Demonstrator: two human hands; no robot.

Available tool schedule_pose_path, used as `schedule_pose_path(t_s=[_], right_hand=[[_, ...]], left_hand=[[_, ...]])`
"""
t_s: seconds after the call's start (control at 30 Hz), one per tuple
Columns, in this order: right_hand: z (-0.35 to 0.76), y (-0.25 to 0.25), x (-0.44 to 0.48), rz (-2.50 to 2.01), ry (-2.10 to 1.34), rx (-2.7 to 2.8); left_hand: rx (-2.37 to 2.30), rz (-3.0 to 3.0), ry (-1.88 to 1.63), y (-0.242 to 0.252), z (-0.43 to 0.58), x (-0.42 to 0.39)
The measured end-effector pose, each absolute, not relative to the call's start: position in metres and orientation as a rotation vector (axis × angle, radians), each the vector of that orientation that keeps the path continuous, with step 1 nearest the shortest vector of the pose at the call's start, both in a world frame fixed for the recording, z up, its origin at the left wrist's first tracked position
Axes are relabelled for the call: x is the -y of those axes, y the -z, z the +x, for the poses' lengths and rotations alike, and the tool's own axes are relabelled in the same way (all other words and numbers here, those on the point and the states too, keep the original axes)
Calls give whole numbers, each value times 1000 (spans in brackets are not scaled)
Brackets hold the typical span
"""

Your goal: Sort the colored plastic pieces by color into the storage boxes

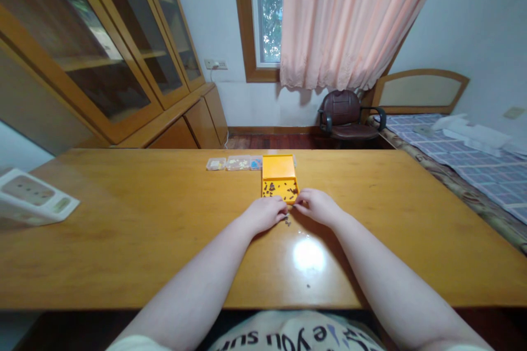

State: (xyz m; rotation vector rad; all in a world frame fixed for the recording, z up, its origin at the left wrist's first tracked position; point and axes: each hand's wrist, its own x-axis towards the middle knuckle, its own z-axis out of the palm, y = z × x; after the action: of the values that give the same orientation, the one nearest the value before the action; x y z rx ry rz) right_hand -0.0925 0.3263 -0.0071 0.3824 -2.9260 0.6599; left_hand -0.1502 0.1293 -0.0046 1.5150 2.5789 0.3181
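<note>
A yellow box (pixel 279 168) lies on the wooden table, with small dark pieces (pixel 270 187) scattered in its near compartment. My left hand (pixel 268 213) is at the box's near left edge, fingers bent together near a few small pieces (pixel 287 221) on the table; whatever it may hold is too small to make out. At the near right corner of the box is my right hand (pixel 316 205), its thumb and fingers pinched by the rim, their contents unclear. Some tiny clear bits (pixel 303 235) and a single dark piece (pixel 308 286) lie closer to me.
Clear plastic boxes (pixel 237 163) with small light and blue pieces stand left of the yellow box. A white device (pixel 36 197) is at the table's left end. Beyond the wooden table (pixel 164 252) are a cabinet, an office chair (pixel 341 115) and a bed (pixel 465 148).
</note>
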Motion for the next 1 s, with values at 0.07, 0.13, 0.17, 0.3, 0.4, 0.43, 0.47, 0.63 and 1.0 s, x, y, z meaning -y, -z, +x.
schedule_pose_path(t_s=[0.07, 0.13, 0.17, 0.3, 0.4, 0.43, 0.47, 0.63, 1.0], right_hand=[[-95, 9, -328, 253, -675, 2836], [-96, 11, -329, 198, -684, 2786], [-96, 11, -329, 209, -687, 2789], [-92, 7, -326, 482, -728, 2920], [-88, 5, -320, 653, -730, 2986], [-88, 5, -319, 664, -719, 2999], [-88, 6, -318, 661, -707, 3010], [-92, 10, -318, 583, -648, 3038], [-93, 10, -316, 507, -560, 2989]], left_hand=[[-2578, 1509, -294, 4, -150, -130], [-2583, 1498, -277, 3, -149, -130], [-2586, 1495, -272, 2, -149, -130], [-2600, 1500, -251, 2, -152, -126], [-2622, 1501, -252, 2, -155, -123], [-2631, 1502, -264, 3, -156, -122], [-2638, 1506, -281, 3, -156, -122], [-2595, 1553, -301, 5, -155, -123], [-2596, 1449, -255, 5, -154, -126]])
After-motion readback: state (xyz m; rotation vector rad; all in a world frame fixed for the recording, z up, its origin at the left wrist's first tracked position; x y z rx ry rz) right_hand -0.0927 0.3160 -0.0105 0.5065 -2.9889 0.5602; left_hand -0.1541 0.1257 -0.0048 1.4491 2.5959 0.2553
